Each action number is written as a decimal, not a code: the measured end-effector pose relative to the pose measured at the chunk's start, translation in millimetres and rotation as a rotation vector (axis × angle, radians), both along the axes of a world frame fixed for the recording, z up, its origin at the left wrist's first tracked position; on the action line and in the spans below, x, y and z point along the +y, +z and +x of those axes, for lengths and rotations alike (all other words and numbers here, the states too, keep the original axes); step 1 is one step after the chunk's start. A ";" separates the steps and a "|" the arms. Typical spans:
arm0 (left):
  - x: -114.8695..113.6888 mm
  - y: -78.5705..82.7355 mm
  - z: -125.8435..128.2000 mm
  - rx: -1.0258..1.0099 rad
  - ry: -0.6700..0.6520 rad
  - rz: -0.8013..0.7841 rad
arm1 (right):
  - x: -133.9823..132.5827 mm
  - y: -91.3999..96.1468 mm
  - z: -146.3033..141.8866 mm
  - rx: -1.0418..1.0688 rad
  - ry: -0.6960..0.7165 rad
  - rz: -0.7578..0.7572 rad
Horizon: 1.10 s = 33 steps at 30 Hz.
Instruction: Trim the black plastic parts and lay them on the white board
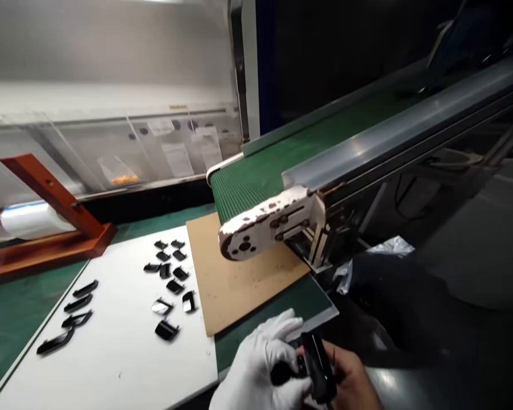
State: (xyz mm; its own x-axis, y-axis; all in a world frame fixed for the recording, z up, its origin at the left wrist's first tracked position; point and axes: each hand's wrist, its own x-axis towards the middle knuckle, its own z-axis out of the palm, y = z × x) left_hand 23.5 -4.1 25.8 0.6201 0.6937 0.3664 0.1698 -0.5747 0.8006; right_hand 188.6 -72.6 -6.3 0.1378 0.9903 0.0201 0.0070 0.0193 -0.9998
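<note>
My left hand (263, 367), in a white glove, is curled around a small black plastic part (317, 361) at the bottom middle of the view. My bare right hand (353, 381) grips the same part from the right side. Both hands hover just off the front corner of the table. On the white sheet (111, 353) to the left lie several small glossy black parts (171, 273) in a loose cluster, and several longer black strips (74, 310) in a column further left.
A green conveyor belt (256, 176) ends over a brown cardboard sheet (235, 285), with its worn white end bracket (267, 222). A red wooden stand (55, 222) holds a white roll at the left. Clear plastic bins (123, 151) line the back.
</note>
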 end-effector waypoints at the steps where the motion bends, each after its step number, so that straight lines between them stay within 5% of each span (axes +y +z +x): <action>1: -3.2 0.3 0.5 -0.017 0.003 -0.052 | -5.0 0.4 0.0 0.045 0.020 -0.021; 4: -3.6 -0.7 -0.4 -0.028 -0.037 -0.146 | -14.8 -0.9 -3.9 0.186 -0.018 -0.041; 10: 4.5 -12.1 2.6 0.005 -0.069 -0.121 | -11.8 -19.0 -16.3 0.448 -0.316 -0.228; 19: 20.1 -30.0 -31.7 0.075 0.090 -0.237 | 10.6 -12.0 -10.2 0.455 -0.637 -0.211; 24: 18.7 -42.8 -25.0 0.038 0.072 -0.381 | 13.1 -7.6 -1.5 0.429 -0.637 -0.223; 33: 31.6 -40.9 6.3 -0.052 -0.185 -0.356 | -7.6 -30.4 13.2 0.305 -0.418 -0.192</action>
